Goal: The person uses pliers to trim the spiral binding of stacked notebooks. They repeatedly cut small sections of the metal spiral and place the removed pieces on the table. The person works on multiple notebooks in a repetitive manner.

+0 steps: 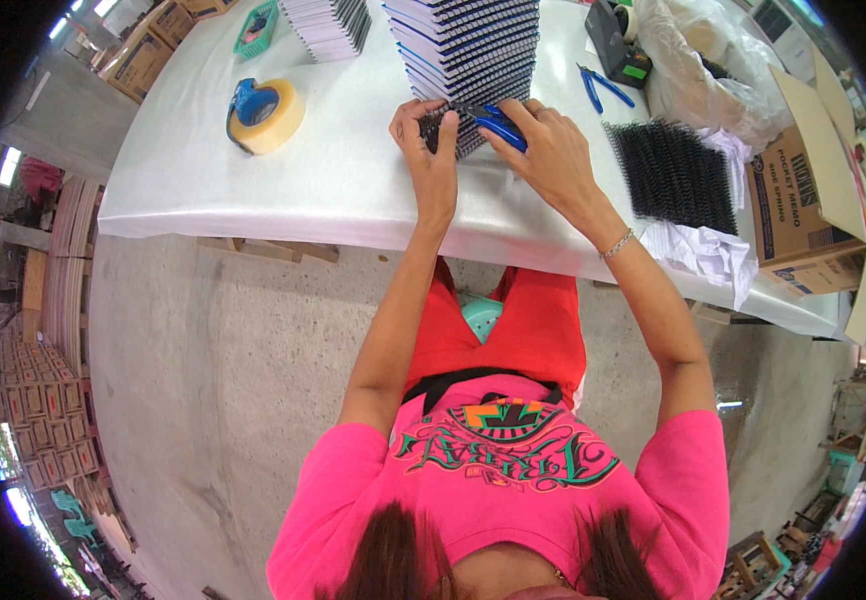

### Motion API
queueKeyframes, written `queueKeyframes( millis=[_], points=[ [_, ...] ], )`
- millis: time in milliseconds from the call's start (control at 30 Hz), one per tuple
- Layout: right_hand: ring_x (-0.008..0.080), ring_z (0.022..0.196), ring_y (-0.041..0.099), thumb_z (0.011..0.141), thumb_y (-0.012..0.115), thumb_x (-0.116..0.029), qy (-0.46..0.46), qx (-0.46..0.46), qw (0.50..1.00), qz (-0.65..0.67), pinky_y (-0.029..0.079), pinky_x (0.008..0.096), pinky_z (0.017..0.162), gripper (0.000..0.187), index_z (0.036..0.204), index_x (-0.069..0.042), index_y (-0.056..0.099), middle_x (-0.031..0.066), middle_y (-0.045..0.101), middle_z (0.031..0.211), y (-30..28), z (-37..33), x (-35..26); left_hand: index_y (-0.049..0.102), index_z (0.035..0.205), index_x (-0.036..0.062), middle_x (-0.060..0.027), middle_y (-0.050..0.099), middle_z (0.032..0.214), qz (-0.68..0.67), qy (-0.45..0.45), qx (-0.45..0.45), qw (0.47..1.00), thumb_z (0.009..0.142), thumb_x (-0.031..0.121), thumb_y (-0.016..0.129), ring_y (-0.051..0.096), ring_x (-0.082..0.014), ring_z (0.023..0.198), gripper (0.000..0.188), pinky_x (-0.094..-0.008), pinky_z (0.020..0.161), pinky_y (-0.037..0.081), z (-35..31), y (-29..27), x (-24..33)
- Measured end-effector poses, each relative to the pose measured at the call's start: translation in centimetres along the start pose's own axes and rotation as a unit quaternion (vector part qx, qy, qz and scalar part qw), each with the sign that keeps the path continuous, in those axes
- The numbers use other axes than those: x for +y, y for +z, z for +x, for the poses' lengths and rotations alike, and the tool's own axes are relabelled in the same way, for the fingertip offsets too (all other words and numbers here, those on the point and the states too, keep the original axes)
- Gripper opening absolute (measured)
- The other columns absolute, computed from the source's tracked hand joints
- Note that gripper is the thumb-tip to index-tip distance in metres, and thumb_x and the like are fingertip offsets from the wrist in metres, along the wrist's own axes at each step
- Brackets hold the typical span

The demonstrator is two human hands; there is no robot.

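On the white-covered table, a tall stack of spiral-bound notebooks (465,50) with black coils and blue-edged covers rises in front of me. My left hand (425,155) is closed at the stack's near end, thumb and fingers about a notebook's dark coil edge; the exact grip is partly hidden. My right hand (556,155) is wrapped round blue-handled cutting pliers (501,127). Their dark jaws point left, close to my left fingertips and the coil there. A second pair of blue-handled pliers (605,88) lies spread on the table to the right.
Black spiral coils (668,172) lie right, near crumpled white paper (698,255), a clear plastic bag (708,65) and an open cardboard box (798,195). A black tape dispenser (615,45) stands behind. Leftward are a blue tape dispenser (261,115), a smaller notebook stack (325,25) and a green basket (255,30).
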State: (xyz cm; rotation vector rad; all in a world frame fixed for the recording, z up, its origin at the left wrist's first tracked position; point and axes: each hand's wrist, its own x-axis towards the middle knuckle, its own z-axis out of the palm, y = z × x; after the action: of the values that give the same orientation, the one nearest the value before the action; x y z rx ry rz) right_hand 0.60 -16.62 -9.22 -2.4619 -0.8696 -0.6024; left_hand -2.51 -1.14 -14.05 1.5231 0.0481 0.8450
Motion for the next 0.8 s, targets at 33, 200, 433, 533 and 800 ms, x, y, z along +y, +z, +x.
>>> queueKeyframes(
  millis=[33, 200, 433, 533, 800],
  points=[
    [0.0338, 0.078, 0.067, 0.094, 0.066, -0.044, 0.007, -0.001, 1.000, 0.007, 0.050, 0.0440, 0.069, 0.040, 0.112, -0.008, 0.065, 0.0145, 0.067, 0.087, 0.1, -0.1, 0.0, 0.058, 0.116, 0.0056, -0.0131, 0.046, 0.129, -0.001, 0.001, -0.001, 1.000, 0.097, 0.021, 0.066, 0.036, -0.0274, 0.130, 0.026, -0.0399, 0.112, 0.027, 0.0, 0.1, -0.1],
    [0.0324, 0.067, 0.069, 0.095, 0.064, -0.045, 0.035, 0.005, 0.999, 0.033, 0.053, 0.0438, 0.054, 0.037, 0.102, -0.009, 0.063, 0.0129, 0.068, 0.076, 0.4, -0.8, -0.4, 0.057, 0.119, 0.0048, -0.0130, 0.045, 0.129, -0.010, -0.006, -0.008, 1.000, 0.099, 0.026, 0.063, 0.036, -0.0263, 0.130, 0.029, -0.0400, 0.112, 0.027, -0.1, 0.0, -0.9],
    [0.0325, 0.089, 0.064, 0.093, 0.065, -0.049, 0.024, 0.028, 0.999, 0.002, 0.047, 0.0444, 0.077, 0.047, 0.114, -0.007, 0.064, 0.0157, 0.066, 0.097, 0.0, -1.4, -0.2, 0.045, 0.133, 0.0057, -0.0077, 0.044, 0.127, -0.155, -0.061, 0.007, 0.986, 0.103, 0.029, 0.059, 0.046, -0.0168, 0.118, 0.040, -0.0334, 0.105, 0.037, -0.3, 0.1, -2.8],
    [0.0324, 0.094, 0.061, 0.092, 0.065, -0.051, 0.020, 0.025, 0.999, -0.014, 0.044, 0.0444, 0.082, 0.051, 0.117, -0.007, 0.065, 0.0168, 0.064, 0.102, 0.4, -1.5, 0.0, 0.045, 0.134, 0.0055, -0.0078, 0.044, 0.127, -0.086, -0.047, -0.004, 0.995, 0.102, 0.027, 0.062, 0.046, -0.0170, 0.119, 0.042, -0.0335, 0.104, 0.037, -0.6, 0.0, -2.8],
    [0.0325, 0.086, 0.064, 0.092, 0.066, -0.050, -0.030, 0.067, 0.996, -0.052, 0.048, 0.0438, 0.076, 0.046, 0.113, -0.009, 0.067, 0.0164, 0.066, 0.096, 1.1, -0.9, -0.2, 0.052, 0.127, 0.0045, -0.0083, 0.045, 0.126, -0.011, -0.015, -0.031, 0.999, 0.102, 0.026, 0.060, 0.046, -0.0183, 0.119, 0.034, -0.0337, 0.105, 0.037, -0.5, -0.6, -2.1]
  ],
)
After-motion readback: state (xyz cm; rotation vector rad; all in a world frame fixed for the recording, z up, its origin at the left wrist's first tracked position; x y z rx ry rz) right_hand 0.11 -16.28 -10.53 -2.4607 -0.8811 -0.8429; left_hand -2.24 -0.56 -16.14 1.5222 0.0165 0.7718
